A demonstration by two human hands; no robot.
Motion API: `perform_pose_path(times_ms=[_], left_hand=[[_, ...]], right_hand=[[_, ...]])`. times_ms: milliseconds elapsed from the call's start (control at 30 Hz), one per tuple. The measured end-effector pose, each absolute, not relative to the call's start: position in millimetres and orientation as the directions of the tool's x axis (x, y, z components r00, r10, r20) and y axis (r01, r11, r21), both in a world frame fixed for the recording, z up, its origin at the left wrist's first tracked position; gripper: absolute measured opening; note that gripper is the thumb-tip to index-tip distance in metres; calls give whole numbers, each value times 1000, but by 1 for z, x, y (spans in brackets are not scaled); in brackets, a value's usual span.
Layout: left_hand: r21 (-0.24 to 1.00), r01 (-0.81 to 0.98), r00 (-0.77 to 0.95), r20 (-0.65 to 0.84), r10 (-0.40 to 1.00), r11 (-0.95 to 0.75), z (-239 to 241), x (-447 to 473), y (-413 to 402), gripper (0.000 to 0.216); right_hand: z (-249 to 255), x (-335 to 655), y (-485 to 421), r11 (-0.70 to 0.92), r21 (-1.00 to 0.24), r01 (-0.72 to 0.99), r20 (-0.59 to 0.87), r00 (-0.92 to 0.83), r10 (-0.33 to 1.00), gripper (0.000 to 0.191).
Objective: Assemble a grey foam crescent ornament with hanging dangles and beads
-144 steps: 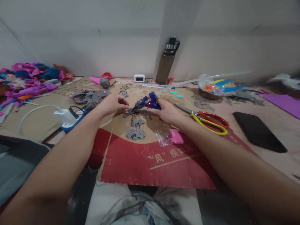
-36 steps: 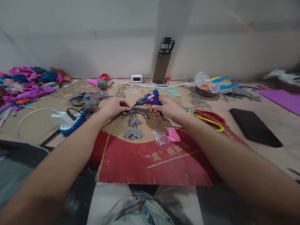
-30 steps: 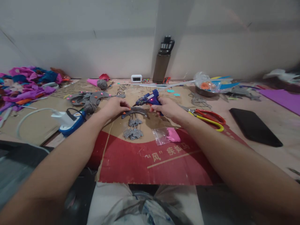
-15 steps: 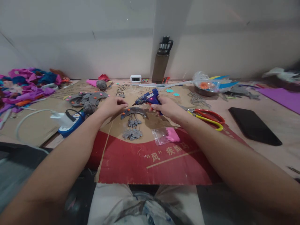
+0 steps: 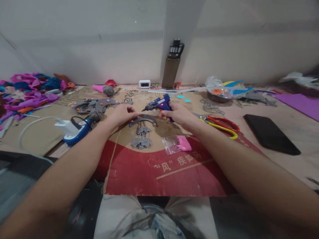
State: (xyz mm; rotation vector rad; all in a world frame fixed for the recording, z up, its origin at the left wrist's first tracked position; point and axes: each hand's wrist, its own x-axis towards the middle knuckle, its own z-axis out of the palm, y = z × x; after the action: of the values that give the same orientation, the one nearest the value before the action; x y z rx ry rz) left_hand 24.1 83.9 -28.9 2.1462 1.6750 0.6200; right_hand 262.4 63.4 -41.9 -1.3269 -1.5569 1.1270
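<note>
My right hand is wrapped round the handle of a blue hot glue gun, whose nozzle points left and whose small red light is lit. Below the nozzle lies a grey crescent with small orange balls on its left part. Grey flower-like pieces hang from it on strands, flat against the cardboard. My left hand is at the crescent's left part, thumb and fingertips drawn together on an orange ball. The fingertips partly cover the contact.
A cardboard sheet lies under the work, with a bag holding pink material. Scissors and a black phone lie right. A blue power strip stands left, before another grey crescent. A bottle stands behind.
My left hand has come slightly right and down, its fingertips closing onto the orange ball on the crescent. The glue gun in my right hand has hardly moved.
</note>
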Motion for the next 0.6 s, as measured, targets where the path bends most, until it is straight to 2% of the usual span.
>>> perform_pose_path(times_ms=[167, 333, 600], left_hand=[[553, 800, 104, 256, 961, -234, -25, 12, 89, 43], [567, 785, 26, 371, 928, -249, -22, 9, 92, 40], [597, 718, 40, 478, 877, -358, -6, 20, 72, 31]], right_hand=[[-41, 263, 62, 43, -992, 119, 26, -137, 990, 9], [-53, 266, 73, 41, -996, 73, 35, -72, 997, 8], [-63, 267, 83, 227, -957, 181, 220, -61, 974, 21]])
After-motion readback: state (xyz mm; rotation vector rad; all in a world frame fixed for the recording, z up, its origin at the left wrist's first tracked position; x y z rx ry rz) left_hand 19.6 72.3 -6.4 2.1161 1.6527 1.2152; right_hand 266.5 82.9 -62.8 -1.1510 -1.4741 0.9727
